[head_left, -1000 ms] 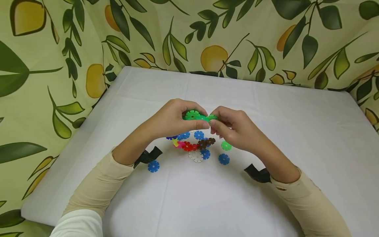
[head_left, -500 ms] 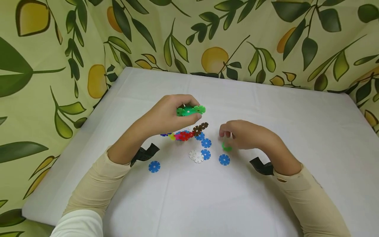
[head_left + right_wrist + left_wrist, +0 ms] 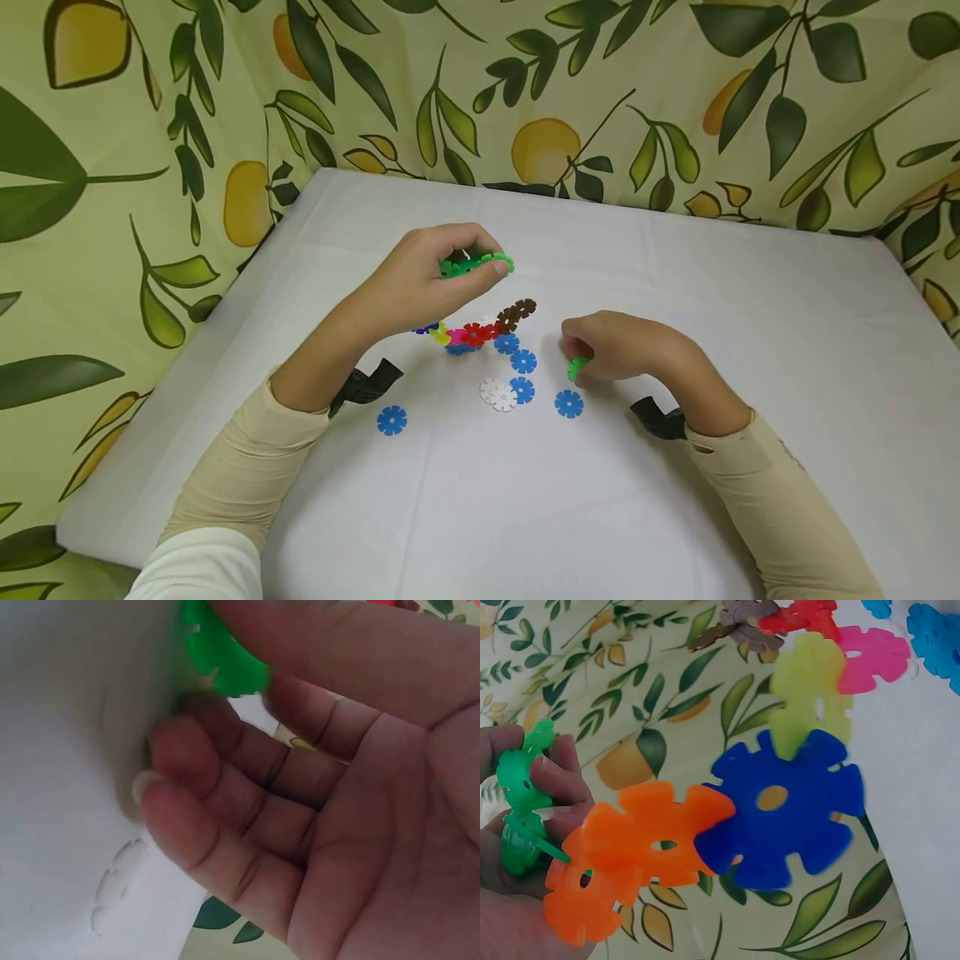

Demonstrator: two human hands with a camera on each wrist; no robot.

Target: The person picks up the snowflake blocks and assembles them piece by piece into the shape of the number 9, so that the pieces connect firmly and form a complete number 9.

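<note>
Head view, left hand (image 3: 420, 279): thumb and fingers grasping the green strip (image 3: 453, 269), held off the white table (image 3: 480, 517); strip's long axis roughly nine to three o'clock.
Chain (image 3: 810, 825): orange, dark blue, yellow, pink, red and brown discs, apparently joined to the strip; brown end (image 3: 508, 322) directed toward two o'clock.
Right hand (image 3: 630, 346): thumb and finger pinching the light green disc (image 3: 574, 369), tilted; table contact uncertain.
Strip to disc: strip tip at eleven o'clock from the light green disc, well apart; right hand nearer the disc; this gap judged decisive.
Loose blue disc (image 3: 568, 404): just beside, toward six o'clock.
White discs (image 3: 504, 397): overlapping, toward eight o'clock.
</note>
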